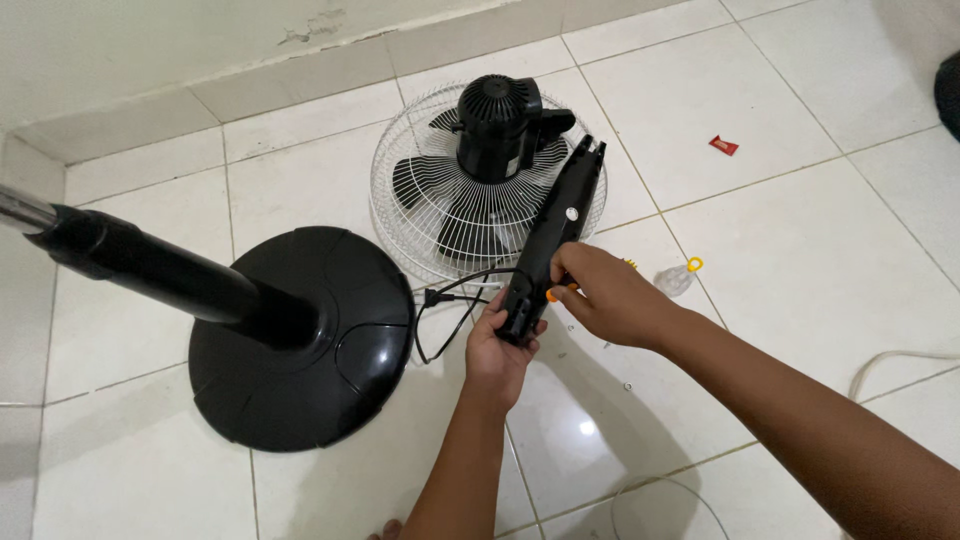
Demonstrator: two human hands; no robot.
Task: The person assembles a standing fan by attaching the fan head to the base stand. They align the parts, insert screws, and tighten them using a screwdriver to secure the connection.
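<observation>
My left hand (497, 352) grips the lower end of a long black plastic fan housing piece (552, 235), which slants up toward the fan head. My right hand (605, 293) rests against the piece's right side and holds a small tool with an orange handle (551, 294), mostly hidden by the fingers. Behind the piece lies the fan head: a black motor (500, 122) on a white wire grille (405, 165) with black blades, face down on the floor. A black power cord (440, 305) runs from under the piece.
A round black fan base (340, 360) with a black and chrome pole (130, 265) stands at the left. A small clear bag with a yellow ring (680, 277), a red wrapper (723, 145) and a white cable (895, 362) lie on the white tiles. A wall runs along the back.
</observation>
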